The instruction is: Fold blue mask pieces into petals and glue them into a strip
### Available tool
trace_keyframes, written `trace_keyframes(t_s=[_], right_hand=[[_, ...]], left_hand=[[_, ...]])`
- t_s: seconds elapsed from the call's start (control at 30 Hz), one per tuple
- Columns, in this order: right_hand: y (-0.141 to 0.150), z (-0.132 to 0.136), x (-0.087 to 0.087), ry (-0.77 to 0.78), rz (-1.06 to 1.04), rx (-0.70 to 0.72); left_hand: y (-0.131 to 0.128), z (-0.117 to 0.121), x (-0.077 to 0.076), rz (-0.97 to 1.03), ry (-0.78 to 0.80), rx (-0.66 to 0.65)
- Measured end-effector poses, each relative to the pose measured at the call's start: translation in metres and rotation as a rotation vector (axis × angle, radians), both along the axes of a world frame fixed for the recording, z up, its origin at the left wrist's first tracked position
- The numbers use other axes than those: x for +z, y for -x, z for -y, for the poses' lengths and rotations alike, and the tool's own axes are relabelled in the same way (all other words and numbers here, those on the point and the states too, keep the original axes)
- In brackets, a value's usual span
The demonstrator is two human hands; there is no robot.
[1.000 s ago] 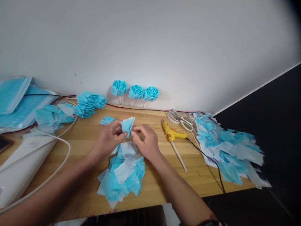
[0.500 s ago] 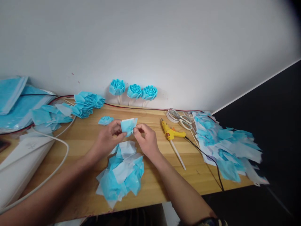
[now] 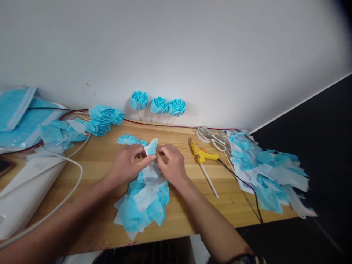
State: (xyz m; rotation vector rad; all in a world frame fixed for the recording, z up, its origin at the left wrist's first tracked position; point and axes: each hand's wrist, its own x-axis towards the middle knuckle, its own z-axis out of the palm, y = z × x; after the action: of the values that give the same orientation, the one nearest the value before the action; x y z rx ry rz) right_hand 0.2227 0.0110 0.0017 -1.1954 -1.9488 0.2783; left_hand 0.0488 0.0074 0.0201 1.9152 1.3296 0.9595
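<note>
Between my two hands is a small blue-and-white fabric piece [image 3: 151, 147], its edges bent in. My left hand [image 3: 130, 157] pinches its left side with thumb and fingers. At its lower right edge, my right hand [image 3: 171, 161] pinches it too. Just below lies a loose pile of blue and white fabric pieces [image 3: 144, 201]. Behind my left hand, a row of folded blue petals [image 3: 129, 139] rests on the wooden table [image 3: 187, 216].
Three blue fabric flowers [image 3: 159, 105] on sticks lean by the wall. To the right lie a yellow glue gun [image 3: 202, 154], scissors [image 3: 218, 142] and a scrap heap [image 3: 261, 165]. More flowers [image 3: 103, 119], blue packs [image 3: 24, 117] and a white power strip [image 3: 30, 194] lie left.
The fabric piece was flatter and wider; now its sides are folded in to a narrower shape. Both hands stay in nearly the same place, and more of the petal row shows.
</note>
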Motion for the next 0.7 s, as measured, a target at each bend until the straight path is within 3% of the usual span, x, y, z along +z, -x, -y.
trace_keyframes(t_s=[0.13,0.33,0.5,0.7], right_hand=[[0.0,0.0,0.001,-0.045,-0.023,0.017],[-0.002,-0.003,0.003,-0.028,-0.087,-0.019],[-0.002,-0.002,0.001,-0.063,-0.023,-0.05],[0.0,0.001,0.0,-0.137,0.115,-0.02]], left_hand=[[0.0,-0.001,-0.003,-0.013,-0.071,-0.035],[0.005,-0.006,-0.003,0.126,0.143,0.009],[0.005,-0.005,-0.001,0.276,0.096,0.041],[-0.004,0.0,-0.009,0.174,0.126,0.026]])
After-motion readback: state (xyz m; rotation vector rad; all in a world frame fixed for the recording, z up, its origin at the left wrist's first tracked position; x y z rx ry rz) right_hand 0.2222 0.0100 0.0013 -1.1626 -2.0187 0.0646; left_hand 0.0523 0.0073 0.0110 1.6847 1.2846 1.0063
